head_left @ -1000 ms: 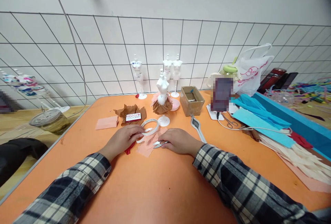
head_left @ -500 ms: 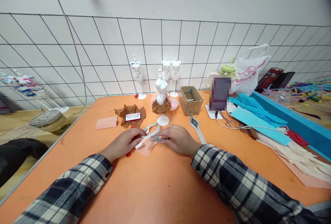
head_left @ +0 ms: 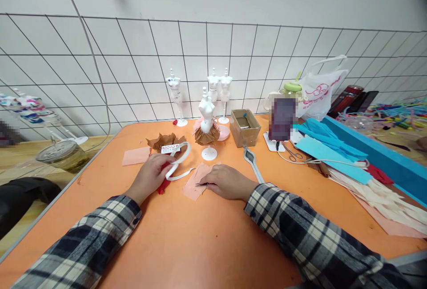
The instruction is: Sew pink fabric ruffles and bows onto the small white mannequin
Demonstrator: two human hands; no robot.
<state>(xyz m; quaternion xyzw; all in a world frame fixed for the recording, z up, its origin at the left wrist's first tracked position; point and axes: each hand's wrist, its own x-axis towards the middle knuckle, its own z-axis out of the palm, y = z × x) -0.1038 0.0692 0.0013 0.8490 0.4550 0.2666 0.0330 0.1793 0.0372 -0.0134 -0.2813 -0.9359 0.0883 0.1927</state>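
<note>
My left hand (head_left: 153,174) is closed on a thin white roll of tape (head_left: 183,155), its loose end curling to the right over the table. A scrap of red crepe paper (head_left: 163,186) lies by those fingers. My right hand (head_left: 225,181) is closed round small scissors (head_left: 201,184), most of them hidden in the palm. Their dark tips rest over a piece of pink crepe paper (head_left: 191,186). Beyond my hands stands a white mini mannequin (head_left: 207,110) with a gathered brown paper skirt (head_left: 207,136).
Brown paper (head_left: 163,141) with a small box (head_left: 170,148) and folded pink paper (head_left: 136,156) lie left. A cardboard box (head_left: 246,131), a grey strap-like item (head_left: 253,164), a phone (head_left: 283,119) and blue paper sheets (head_left: 333,158) occupy the right. Other mannequins (head_left: 174,88) line the wall.
My left hand has moved left and back with the tape, away from the scissors. The right hand has stayed close to its place, and the scissors' blades have come down over the pink paper.
</note>
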